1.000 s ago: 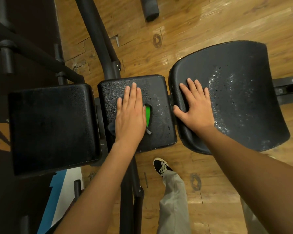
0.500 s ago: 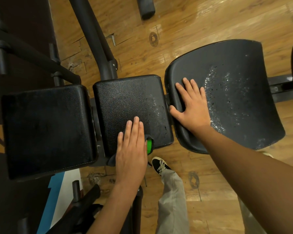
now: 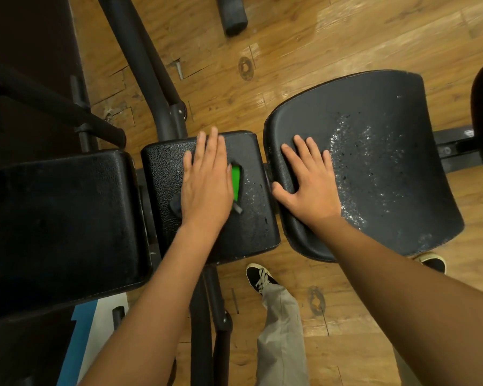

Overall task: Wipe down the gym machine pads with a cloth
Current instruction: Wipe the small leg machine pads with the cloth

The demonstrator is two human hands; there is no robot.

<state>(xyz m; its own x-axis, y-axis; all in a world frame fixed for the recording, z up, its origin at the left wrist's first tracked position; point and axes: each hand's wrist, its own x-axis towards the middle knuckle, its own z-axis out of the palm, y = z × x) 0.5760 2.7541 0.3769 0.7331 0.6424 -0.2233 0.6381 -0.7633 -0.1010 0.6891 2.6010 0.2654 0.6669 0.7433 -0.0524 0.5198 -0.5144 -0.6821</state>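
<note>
Black pads are showing in the head view, three of them in a row: a left pad [image 3: 64, 227], a middle pad [image 3: 162, 174] and a big curved seat pad [image 3: 388, 151] on the right. Two hands are showing too. The left hand [image 3: 207, 188] is lying flat on the middle pad, fingers [image 3: 212, 146] stretched out and close together, pressing down on a dark cloth [image 3: 176, 207]. The cloth is hiding mostly under the palm; a dark bit is poking out on the left, and a green patch [image 3: 236, 182] with a grey tag is peeking out on the right. The right hand [image 3: 308, 185] is resting open on the left edge of the seat pad, fingers spread, holding nothing. Shiny wet spots [image 3: 354, 174] are sitting on the seat pad just beside that hand. More spots are dotting the right side of the middle pad. Two shoes are standing on the wooden floor [image 3: 318, 51], which is looking glossy and scratched. Black metal bars [image 3: 148, 68] are running away from the pads.
</note>
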